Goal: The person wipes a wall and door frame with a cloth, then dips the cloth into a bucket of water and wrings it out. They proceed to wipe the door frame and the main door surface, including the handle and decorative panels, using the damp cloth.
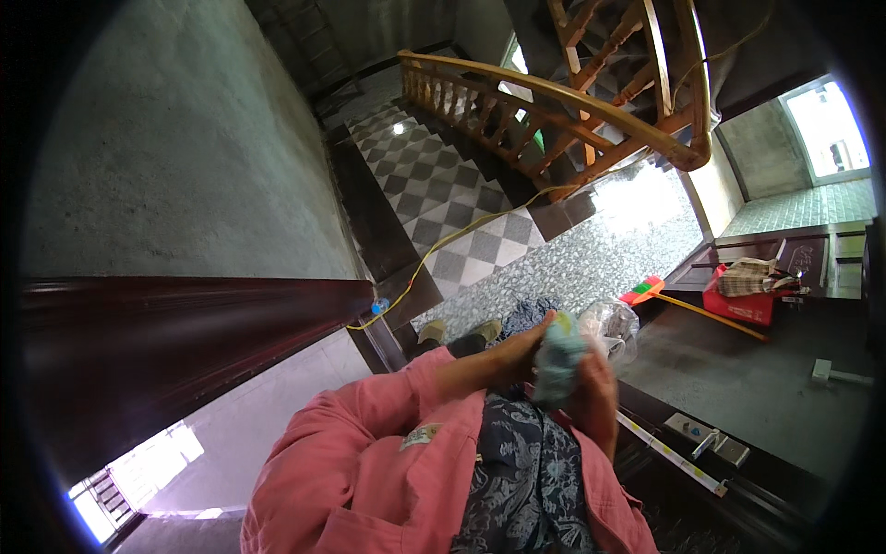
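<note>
A light blue-green cloth (558,360) with a yellow patch is bunched between my two hands in front of my chest. My left hand (536,346) presses on its left side, its fingers partly hidden by the cloth. My right hand (597,384) closes around the cloth's right side and is blurred. Beyond the hands, a dark blue-and-white mop head or shaggy textile (529,313) lies on the speckled floor. Beside it stands a clear plastic bag (610,325), its contents unclear.
An orange, red and green broom (644,291) is at the right, near a red bag (739,301). A yellow cable (450,239) crosses the checkered stairs (443,187) beside a wooden banister (554,83). A blue-capped bottle (379,306) is by the dark door frame. A door handle (706,442) sits at lower right.
</note>
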The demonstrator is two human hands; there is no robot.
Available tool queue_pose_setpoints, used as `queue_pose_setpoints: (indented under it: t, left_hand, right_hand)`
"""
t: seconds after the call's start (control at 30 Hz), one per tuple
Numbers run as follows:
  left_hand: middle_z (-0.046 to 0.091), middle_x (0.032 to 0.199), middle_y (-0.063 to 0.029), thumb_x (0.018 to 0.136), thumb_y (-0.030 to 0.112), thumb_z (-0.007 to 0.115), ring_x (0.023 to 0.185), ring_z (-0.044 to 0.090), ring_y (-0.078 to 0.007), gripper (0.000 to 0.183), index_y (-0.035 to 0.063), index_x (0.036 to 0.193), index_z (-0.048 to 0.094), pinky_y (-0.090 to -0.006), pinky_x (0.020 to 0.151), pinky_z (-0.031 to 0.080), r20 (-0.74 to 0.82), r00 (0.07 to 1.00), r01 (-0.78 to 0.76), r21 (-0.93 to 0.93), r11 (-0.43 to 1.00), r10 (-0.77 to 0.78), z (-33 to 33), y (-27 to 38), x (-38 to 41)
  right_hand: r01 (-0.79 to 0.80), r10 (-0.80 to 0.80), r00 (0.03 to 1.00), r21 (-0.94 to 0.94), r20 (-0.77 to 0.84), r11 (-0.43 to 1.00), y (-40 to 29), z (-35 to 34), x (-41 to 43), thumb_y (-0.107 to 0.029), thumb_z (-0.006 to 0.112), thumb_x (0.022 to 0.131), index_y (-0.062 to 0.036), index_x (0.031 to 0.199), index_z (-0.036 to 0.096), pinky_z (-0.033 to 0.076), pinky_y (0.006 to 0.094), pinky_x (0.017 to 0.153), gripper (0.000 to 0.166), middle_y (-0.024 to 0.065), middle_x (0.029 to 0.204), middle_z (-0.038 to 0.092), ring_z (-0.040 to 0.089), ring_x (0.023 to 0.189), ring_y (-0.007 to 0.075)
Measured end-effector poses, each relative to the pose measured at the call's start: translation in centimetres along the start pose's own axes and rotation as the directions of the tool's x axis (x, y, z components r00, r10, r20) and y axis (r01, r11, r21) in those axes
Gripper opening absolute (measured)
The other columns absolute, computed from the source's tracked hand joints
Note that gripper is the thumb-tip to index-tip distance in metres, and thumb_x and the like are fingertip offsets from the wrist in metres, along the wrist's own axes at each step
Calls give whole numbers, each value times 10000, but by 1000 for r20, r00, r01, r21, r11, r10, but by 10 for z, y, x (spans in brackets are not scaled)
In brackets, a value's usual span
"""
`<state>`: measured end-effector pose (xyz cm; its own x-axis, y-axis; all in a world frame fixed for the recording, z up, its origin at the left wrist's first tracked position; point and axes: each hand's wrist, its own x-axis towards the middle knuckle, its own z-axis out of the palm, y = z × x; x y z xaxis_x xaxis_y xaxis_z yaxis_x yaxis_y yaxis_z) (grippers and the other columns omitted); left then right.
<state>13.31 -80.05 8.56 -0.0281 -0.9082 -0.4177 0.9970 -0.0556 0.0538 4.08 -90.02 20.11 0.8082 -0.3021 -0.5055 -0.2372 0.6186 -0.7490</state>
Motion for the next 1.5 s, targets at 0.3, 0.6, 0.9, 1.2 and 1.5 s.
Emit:
queue_pose_setpoints:
  t: [0.3, 0.6, 0.9, 1.2, 1.5]
  left_hand:
    - [589, 746, 7, 1048, 415, 368, 643, 579, -85, 410, 79, 1036, 602, -218, 604, 485, 132, 989, -84, 141, 986, 65, 4, -2, -34]
    - [505, 1330, -103, 1054, 424, 320, 1202, 483, -167, 547, 6, 1392, 425, -299, 1054, 346, 361, 812, -562, 693, 452, 458, 27, 1, -31]
    - [491, 1295, -97, 1053, 448, 307, 1207, 439, -163, 554, 16, 1373, 440, -299, 1051, 329, 337, 923, -375, 665, 646, 188, 39, -48, -3]
    - [558, 1181, -185, 1054, 400, 295, 1120, 521, -284, 509, -10, 1192, 563, -355, 990, 380, 484, 857, -512, 839, 186, 176, 59, -108, 29]
    - [625, 1181, -87, 1021, 269, 479, 1082, 568, -169, 385, -9, 1270, 573, -276, 953, 421, 351, 922, -253, 867, 429, -164, 126, -141, 40]
  right_hand:
    - [-191, 188, 972, -8, -140, 982, 51, -14, -2, -315, 495, 1021, -14, 864, 633, 479, 255, 585, 366, 49, 769, 652, 594, 624, 122]
    - [132, -143, 964, -62, -225, 989, 41, -24, -26, -186, 597, 966, -57, 1204, 518, 443, 210, 645, 282, -5, 819, 551, 527, 706, 76]
    - [83, -84, 991, -21, -101, 996, 50, -38, -60, -58, 680, 875, -13, 1314, 473, 513, 279, 806, 487, 49, 1128, 633, 631, 935, 131]
    - [327, -281, 904, 99, -322, 940, 79, -83, -125, -132, 648, 927, 0, 1260, 538, 515, 286, 827, 375, 68, 1129, 645, 636, 961, 149]
    - [687, -551, 707, 246, -444, 684, 39, -116, -229, -180, 676, 901, 14, 1205, 594, 566, 329, 778, 371, 134, 1099, 670, 672, 931, 190]
